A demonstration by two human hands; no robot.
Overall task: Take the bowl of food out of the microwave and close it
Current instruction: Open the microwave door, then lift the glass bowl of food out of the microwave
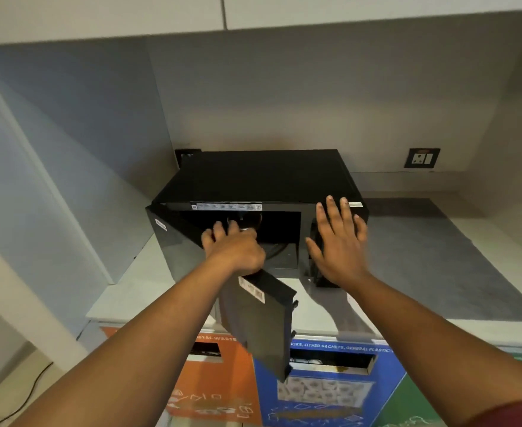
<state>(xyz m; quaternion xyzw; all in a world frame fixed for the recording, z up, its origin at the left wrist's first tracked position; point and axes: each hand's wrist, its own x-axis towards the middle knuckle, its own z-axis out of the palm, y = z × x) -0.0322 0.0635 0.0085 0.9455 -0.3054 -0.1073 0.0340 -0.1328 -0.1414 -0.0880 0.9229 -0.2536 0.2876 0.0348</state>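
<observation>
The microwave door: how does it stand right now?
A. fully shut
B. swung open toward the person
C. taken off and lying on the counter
B: the microwave door hangs open out over the counter edge, and the left hand reaches into the dark cavity.

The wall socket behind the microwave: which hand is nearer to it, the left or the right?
Right. The right hand is spread flat against the microwave's control side, below and left of the wall socket. The left hand reaches into the open cavity, farther left.
</observation>
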